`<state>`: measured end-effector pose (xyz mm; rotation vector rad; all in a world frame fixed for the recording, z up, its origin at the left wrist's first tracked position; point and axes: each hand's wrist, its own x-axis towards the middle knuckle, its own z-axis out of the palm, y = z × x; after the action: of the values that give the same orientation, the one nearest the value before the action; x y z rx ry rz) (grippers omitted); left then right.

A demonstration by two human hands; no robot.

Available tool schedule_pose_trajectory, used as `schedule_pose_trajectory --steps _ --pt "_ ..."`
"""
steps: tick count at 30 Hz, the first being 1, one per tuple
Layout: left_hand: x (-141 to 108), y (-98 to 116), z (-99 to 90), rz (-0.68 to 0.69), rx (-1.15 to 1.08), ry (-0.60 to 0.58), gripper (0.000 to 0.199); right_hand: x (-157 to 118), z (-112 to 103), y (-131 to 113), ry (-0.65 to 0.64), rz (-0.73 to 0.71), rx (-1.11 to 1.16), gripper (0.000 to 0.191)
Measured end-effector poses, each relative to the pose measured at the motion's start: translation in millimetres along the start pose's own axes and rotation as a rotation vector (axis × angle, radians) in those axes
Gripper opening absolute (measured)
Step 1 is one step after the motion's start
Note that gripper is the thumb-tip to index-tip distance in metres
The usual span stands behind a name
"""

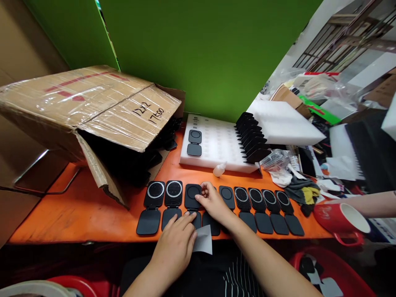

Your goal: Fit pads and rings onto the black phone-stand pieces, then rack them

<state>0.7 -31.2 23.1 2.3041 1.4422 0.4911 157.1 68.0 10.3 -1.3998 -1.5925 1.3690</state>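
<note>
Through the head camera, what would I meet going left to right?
Cardboard box → left hand → right hand → row of upright black pieces → red mug.

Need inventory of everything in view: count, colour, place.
Table: 1, orange, centre
Hinged two-panel units: about 9, some partly hidden, black, table front
Foam block: 1, white, behind the row
Hinged unit on foam: 1, black, left end
Upright plates: several, black, foam block's right end
Foam slab: 1, white, right of plates
Bottle: 1, translucent, before foam block
Paper: 1, pale grey, front edge
Open carton: 1, brown, table left
Partition: 2 sections, green, background
Mug: 1, red, right
Cloth: uncounted, grey and yellow, right
Tub: 1, red, lower right
Other person's forearm: 1, bare, right edge
Left hand: 1, bare, over third unit's lower panel
Right hand: 1, bare, at third unit's upper panel
</note>
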Motion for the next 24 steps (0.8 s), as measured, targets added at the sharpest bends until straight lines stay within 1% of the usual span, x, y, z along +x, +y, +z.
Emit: schedule_pose_trajectory --steps 9,17,24 --pt "0.8 0.2 -1.6 0.006 0.015 0.009 0.021 0.1 1.0 2.3 0.023 -0.021 -0.064 0.022" --pt "1.0 -0.8 -1.2 0.008 0.024 -0.008 0.022 1.0 1.3 3.5 0.032 -0.03 -0.114 0.023" --pt "1.9 -0.8 -2.6 -0.01 -0.025 0.006 0.022 -0.9 2.2 0.2 0.059 -0.043 -0.204 0.02"
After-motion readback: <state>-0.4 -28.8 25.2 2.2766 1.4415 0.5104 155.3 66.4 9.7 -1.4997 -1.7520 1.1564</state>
